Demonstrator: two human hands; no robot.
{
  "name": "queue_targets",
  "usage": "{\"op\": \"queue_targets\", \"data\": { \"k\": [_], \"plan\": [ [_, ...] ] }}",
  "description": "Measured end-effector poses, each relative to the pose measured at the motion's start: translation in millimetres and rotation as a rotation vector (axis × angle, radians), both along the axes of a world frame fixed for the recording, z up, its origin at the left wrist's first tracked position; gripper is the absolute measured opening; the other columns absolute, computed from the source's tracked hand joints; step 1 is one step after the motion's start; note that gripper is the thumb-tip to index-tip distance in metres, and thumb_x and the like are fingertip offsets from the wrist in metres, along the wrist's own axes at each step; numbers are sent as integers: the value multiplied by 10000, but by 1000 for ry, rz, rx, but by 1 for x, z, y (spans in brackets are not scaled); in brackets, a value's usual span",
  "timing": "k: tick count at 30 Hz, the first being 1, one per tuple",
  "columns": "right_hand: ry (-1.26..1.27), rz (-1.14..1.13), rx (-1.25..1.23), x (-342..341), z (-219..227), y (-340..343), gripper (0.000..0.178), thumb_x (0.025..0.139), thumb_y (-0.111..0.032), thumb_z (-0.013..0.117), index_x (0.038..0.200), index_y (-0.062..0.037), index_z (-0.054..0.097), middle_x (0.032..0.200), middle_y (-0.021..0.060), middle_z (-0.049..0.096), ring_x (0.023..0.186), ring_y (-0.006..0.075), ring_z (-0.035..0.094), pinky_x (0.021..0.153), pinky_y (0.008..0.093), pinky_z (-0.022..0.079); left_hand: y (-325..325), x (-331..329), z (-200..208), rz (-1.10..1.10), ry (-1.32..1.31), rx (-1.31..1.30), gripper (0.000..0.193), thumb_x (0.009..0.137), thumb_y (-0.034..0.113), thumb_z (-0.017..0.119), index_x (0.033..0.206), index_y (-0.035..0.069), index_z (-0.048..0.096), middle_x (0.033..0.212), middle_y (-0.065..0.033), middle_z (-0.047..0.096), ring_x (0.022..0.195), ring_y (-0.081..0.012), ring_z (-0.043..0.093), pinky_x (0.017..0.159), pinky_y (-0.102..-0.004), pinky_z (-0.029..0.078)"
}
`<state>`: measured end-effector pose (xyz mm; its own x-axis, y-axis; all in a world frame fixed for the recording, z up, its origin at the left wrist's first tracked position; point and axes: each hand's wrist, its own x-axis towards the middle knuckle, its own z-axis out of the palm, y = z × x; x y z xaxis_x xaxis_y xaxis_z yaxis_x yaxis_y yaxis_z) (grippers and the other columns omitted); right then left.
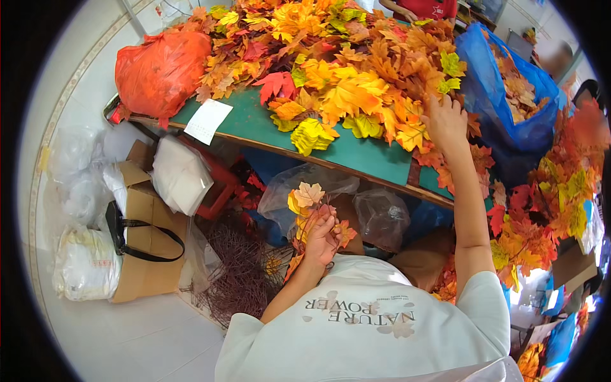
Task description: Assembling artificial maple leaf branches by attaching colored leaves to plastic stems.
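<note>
My left hand (323,237) is closed around a spray of artificial maple leaves (308,196) in cream, yellow and orange, held up below the table's front edge. At the right of the green table (248,120), my right hand (447,122) reaches into a big heap of artificial autumn leaves (350,92). Its fingertips touch orange leaves and a yellow-green leaf (449,85); whether they pinch one is hard to make out. A stack of yellow leaves (312,136) lies at the table's front edge.
A red plastic bag (164,75) and white paper (209,121) lie on the table's left. Beside its right end stands a blue bag (487,95) of leaves. Dark thin stems (232,270) and a cardboard box (149,254) are at lower left. Another person (423,9) stands across the table.
</note>
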<state>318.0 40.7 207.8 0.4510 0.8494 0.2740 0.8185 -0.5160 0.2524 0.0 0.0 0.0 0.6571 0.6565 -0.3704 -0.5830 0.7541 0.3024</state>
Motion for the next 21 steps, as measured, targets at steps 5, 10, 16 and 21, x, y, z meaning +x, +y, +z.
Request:
{"op": "queue_targets", "data": {
  "k": [5, 10, 16, 21],
  "plan": [
    [245, 637, 408, -43, 15, 61, 323, 812, -150, 622, 1103, -24, 558, 1065, 160, 571, 979, 334, 555, 815, 395, 459, 19, -4, -2, 7, 5, -18, 159, 907, 123, 546, 1062, 113, 583, 820, 22, 560, 659, -74, 531, 542, -187, 431],
    [497, 963, 206, -96, -3, 186, 393, 815, -34, 553, 1205, -61, 512, 1090, 201, 554, 984, 360, 554, 827, 415, 455, 34, -5, -13, 1, -27, -40, 174, 893, 113, 567, 1067, 99, 573, 831, 13, 556, 667, -101, 533, 556, -217, 442],
    [290, 832, -185, -140, -39, 302, 661, 737, -16, 538, 1359, -140, 351, 1181, 228, 473, 1058, 378, 504, 897, 391, 440, 44, -16, -18, 77, 1, -24, 171, 901, 116, 555, 1070, 99, 574, 853, 11, 556, 682, -104, 528, 574, -228, 440],
    [239, 598, -467, -149, -41, 345, 819, 650, -94, 657, 1384, -148, 298, 1359, 272, 294, 1129, 366, 494, 857, 407, 474, 54, -24, -22, 131, 56, -76, 158, 901, 114, 555, 1055, 95, 585, 846, 13, 560, 678, -100, 518, 577, -229, 431]
  ]
}}
